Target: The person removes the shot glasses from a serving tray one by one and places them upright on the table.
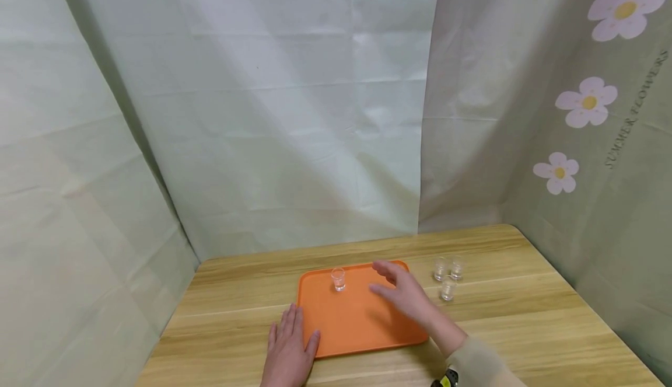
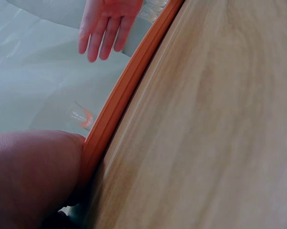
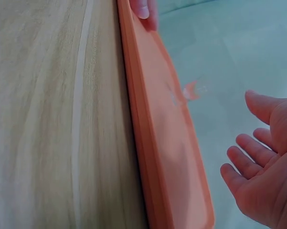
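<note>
An orange tray (image 1: 362, 323) lies flat on the wooden table, and one small clear shot glass (image 1: 338, 280) stands on it near the far left. My left hand (image 1: 290, 346) rests at the tray's left edge, its fingers straight and the thumb over the near left corner. Over the right half of the tray is my right hand (image 1: 406, 296), thumb apart from the relaxed fingers and nothing between them. The right wrist view shows that same hand (image 3: 262, 167) raised above the tray surface, with the glass (image 3: 193, 89) farther off.
To the right of the tray stand three more clear shot glasses (image 1: 447, 288), grouped close together. The wooden table (image 1: 530, 305) ends at pale hanging cloths (image 1: 304, 142) at the back and on both sides. Printed flowers (image 1: 588, 102) decorate the right cloth.
</note>
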{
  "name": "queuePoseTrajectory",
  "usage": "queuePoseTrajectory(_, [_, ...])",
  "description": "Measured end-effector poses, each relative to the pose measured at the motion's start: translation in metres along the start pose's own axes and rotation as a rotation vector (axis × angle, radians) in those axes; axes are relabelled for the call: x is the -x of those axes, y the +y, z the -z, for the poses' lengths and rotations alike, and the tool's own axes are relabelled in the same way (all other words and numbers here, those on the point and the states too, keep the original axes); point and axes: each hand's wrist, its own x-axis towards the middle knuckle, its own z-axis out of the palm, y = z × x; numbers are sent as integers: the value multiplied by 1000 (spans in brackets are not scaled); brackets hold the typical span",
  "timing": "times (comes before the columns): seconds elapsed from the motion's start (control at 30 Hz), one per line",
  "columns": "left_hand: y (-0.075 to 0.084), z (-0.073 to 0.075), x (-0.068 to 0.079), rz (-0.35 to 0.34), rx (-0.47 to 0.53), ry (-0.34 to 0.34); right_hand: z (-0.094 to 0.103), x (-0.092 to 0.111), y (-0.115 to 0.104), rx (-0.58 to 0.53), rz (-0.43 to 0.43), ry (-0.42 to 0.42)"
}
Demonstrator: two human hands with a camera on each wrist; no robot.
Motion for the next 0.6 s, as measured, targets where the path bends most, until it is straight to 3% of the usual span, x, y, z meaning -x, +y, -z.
queuePoseTrajectory(0.6, [3, 3, 1, -4, -3, 11, -35, -23, 15, -13, -24, -66])
